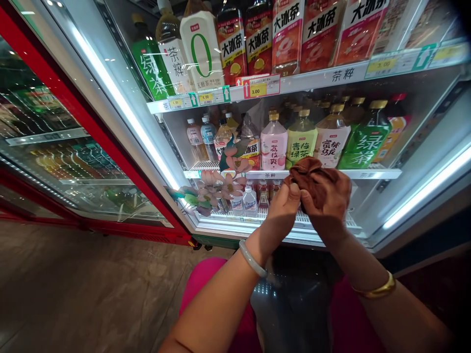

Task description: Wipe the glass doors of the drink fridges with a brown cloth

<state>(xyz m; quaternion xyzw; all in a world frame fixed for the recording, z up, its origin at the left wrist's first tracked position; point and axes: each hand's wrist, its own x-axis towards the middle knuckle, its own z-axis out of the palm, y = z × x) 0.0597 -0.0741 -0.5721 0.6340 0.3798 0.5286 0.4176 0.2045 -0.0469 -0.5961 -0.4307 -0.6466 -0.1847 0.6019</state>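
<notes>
Both my hands are raised in front of a lit drinks fridge, together at a crumpled brown cloth (312,179). My left hand (279,208) pinches the cloth's left lower edge, thumb on top. On the other side, my right hand (331,211) has its fingers wrapped round the bunched cloth. Behind the cloth, a shelf edge (253,174) carries a row of bottles, among them a pink-labelled bottle (274,142), a yellow-green bottle (302,139) and a green tea bottle (366,139). The cloth and hands hide part of that shelf edge and the lower shelf.
Larger bottles stand on the upper shelf (312,78), which carries price tags. Small bottles (250,201) are on the bottom shelf. A pink and green flower decoration (217,186) shows at the lower left. Red-framed fridges (110,147) stand to the left above the tiled floor (91,284).
</notes>
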